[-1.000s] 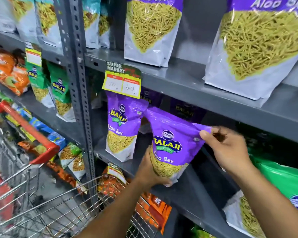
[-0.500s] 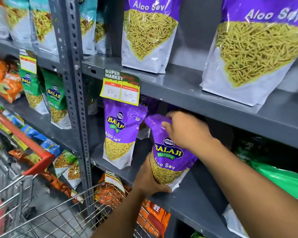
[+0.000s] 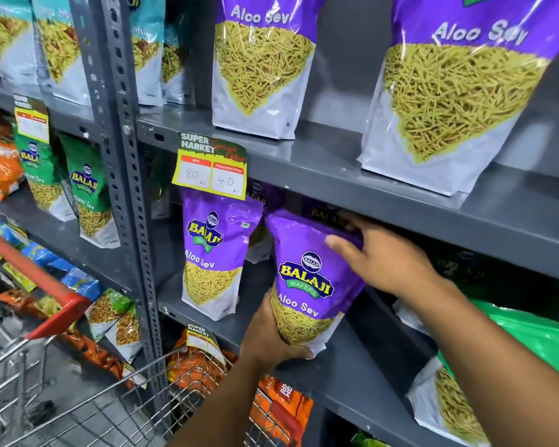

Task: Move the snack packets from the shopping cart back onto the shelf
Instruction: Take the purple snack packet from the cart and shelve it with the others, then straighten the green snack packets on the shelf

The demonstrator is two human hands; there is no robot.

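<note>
1. Purple Aloo Sev packet (image 3: 307, 285): glossy plastic film, crinkled.
2. Shelf (image 3: 352, 175): grey painted metal, smooth, slight sheen.
3. Upright post (image 3: 123, 156): perforated metal.
4. Shopping cart (image 3: 136, 391), 7 o'clock: bare wire metal, red plastic handle.
5. Price tag (image 3: 211, 169): paper, matt.

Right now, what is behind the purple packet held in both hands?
Behind the held packet another purple packet peeks over its top in the shadow under the upper shelf. Anything lower behind it is covered.

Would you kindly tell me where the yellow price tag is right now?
In the head view, the yellow price tag hangs left of centre from the front edge of the grey shelf, directly above the standing purple packet.
</note>
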